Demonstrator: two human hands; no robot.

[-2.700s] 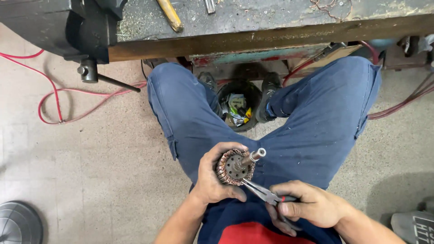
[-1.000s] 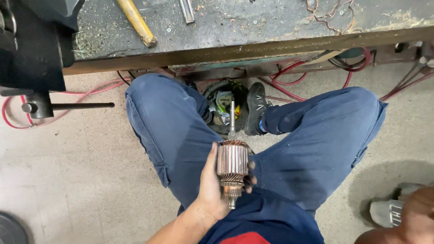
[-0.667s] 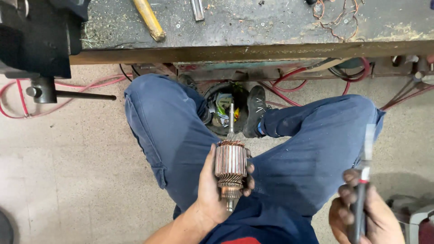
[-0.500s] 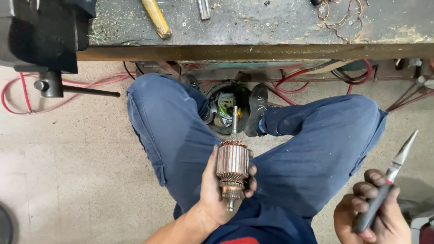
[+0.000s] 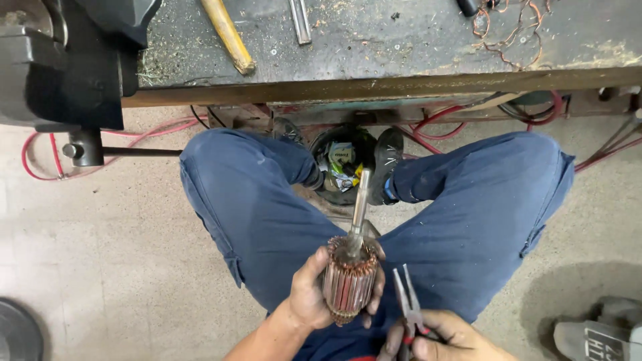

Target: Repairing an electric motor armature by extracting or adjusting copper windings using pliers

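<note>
I sit with my knees apart in blue trousers. My left hand [image 5: 309, 299] grips a motor armature [image 5: 348, 281], a ribbed copper-and-steel drum whose steel shaft [image 5: 360, 200] points up and away from me. Just right of it, my right hand [image 5: 445, 337] holds needle-nose pliers [image 5: 408, 304] with red-trimmed handles. Their slim jaws point up, slightly apart, beside the armature's right edge and holding nothing.
A worn workbench [image 5: 374, 87] runs across the top, with a wooden hammer handle [image 5: 227, 33], a metal tool [image 5: 300, 20] and loose copper wire [image 5: 508, 20]. A black vise [image 5: 60, 67] hangs at left. Red hoses [image 5: 40, 144] lie on the floor; a bucket [image 5: 341, 164] sits between my feet.
My right hand left the view, then returned from the right holding the pliers and brought them next to the armature. The armature turned from end-on to shaft pointing away.
</note>
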